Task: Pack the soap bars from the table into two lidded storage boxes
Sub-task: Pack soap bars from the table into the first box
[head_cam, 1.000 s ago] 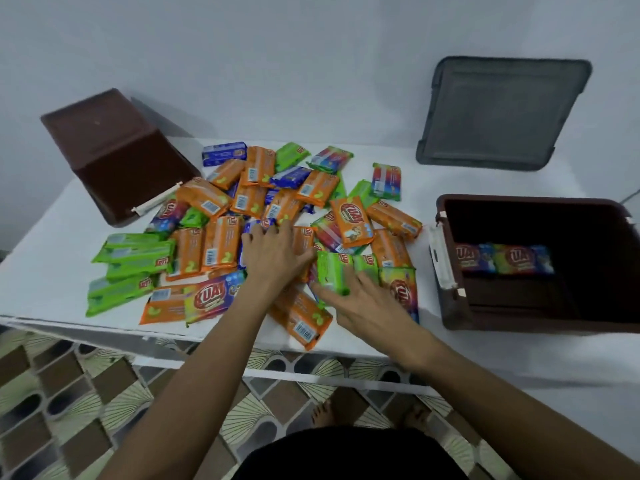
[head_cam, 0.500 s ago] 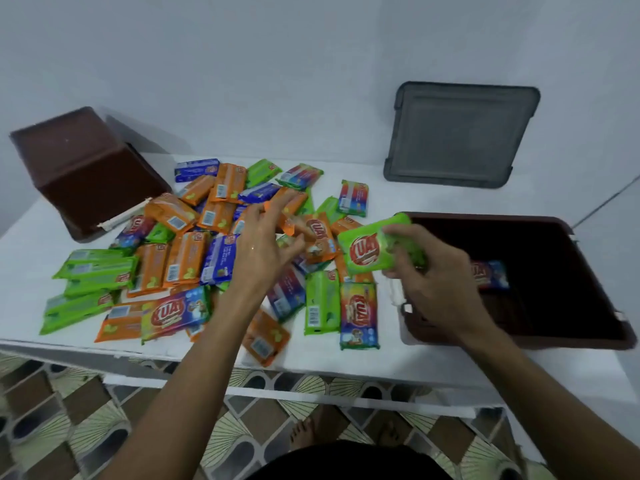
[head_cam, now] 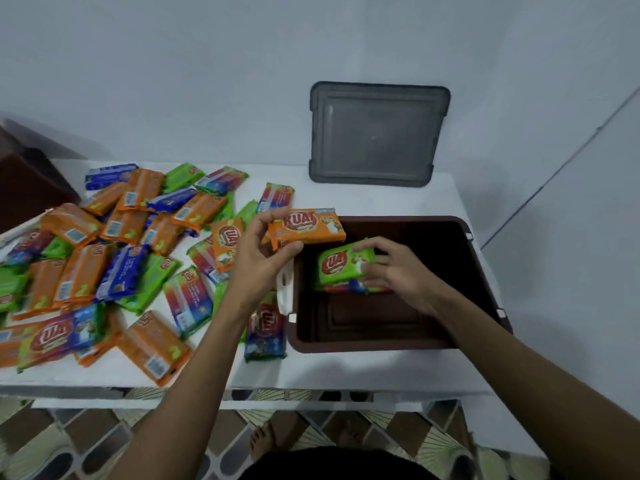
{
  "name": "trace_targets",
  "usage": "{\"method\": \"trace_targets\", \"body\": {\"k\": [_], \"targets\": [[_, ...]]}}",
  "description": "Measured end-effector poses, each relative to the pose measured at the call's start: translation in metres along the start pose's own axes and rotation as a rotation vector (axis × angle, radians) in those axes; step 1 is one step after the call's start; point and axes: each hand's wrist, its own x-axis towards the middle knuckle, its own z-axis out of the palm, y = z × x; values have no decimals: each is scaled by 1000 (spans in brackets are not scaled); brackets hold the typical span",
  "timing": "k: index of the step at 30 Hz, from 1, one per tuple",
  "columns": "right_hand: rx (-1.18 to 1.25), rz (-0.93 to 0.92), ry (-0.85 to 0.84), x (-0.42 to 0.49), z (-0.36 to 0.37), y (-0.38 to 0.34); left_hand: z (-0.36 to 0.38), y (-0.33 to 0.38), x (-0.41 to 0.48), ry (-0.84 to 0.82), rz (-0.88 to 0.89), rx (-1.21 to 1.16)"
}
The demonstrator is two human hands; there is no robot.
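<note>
A heap of wrapped soap bars (head_cam: 138, 258), orange, green, blue and multicoloured, covers the left of the white table (head_cam: 346, 372). An open brown storage box (head_cam: 481, 271) stands at the right. My right hand (head_cam: 398, 268) is inside it, gripping a green soap bar (head_cam: 339, 265) that lies on top of other bars at the box's back left. My left hand (head_cam: 258, 261) holds an orange soap bar (head_cam: 306, 228) above the box's left rim.
A grey lid (head_cam: 377, 133) leans on the wall behind the box. A second brown box (head_cam: 24, 185) sits tilted at the far left edge. A white latch (head_cam: 285, 289) hangs on the near box's left side. Patterned floor tiles and my bare feet show below.
My right hand carried the green bar from above the table into the box. My left hand picked an orange bar out of the heap and brought it to the box's rim.
</note>
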Motion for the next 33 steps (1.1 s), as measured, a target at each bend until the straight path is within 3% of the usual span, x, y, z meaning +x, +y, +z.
{"method": "trace_targets", "body": {"k": [3,8,12,14,16,18,20,22,25,29,33], "targets": [[-139,27,-28,15,7,3,2,0,-2,7,-4,4],[-782,-137,50,25,5,9,0,2,-2,-14,-20,24],[-846,-127,58,22,3,8,0,7,3,-64,6,82],[-698,-161,159,17,-3,0,3,10,4,-101,16,118],[-153,-138,145,6,-10,-15,12,14,5,-147,20,114],[386,-83,-40,-6,-15,-25,24,16,6,-212,26,124],[439,-116,-99,-12,-21,-25,34,14,8,-281,62,233],[367,-162,-39,-18,-30,-20,36,9,13,-324,186,529],[227,-130,103,-24,-51,-11,26,-2,18,-235,355,901],[-240,11,301,-12,-66,7,12,-19,16,-48,304,956],[-607,29,311,0,-56,22,14,-24,14,1,276,896]]}}
